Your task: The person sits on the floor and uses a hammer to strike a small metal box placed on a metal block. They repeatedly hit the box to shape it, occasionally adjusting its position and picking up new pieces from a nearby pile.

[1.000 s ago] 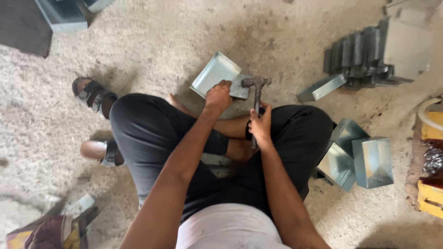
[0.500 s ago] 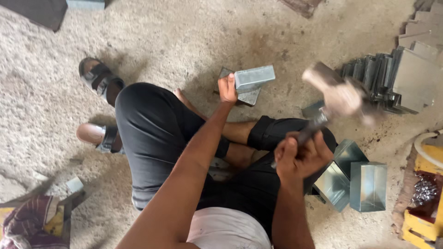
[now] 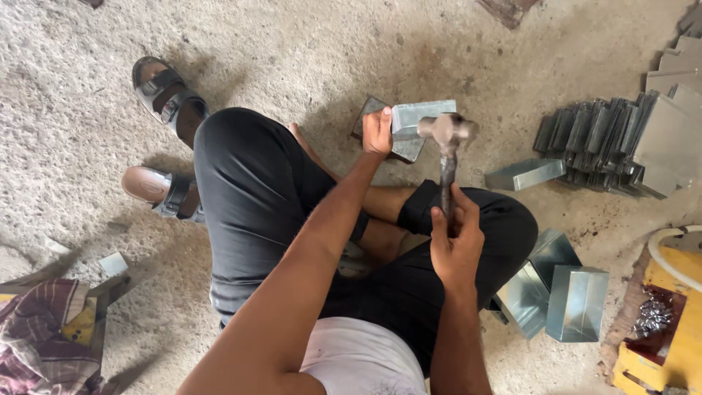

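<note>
hammer [image 3: 447,133] lowered, beside left hand [image 3: 377,132] on box [image 3: 418,118]

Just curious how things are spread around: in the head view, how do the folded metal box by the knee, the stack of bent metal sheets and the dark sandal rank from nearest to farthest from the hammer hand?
From the right hand:
1. Folded metal box, lower right.
2. Stack of bent metal sheets, upper right.
3. Dark sandal, far upper left.

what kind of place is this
Likely a small sheet-metal workshop, worked on the floor: a stack of folded metal pieces lies on bare concrete, and the right hand swings a hammer at a metal box.
</note>
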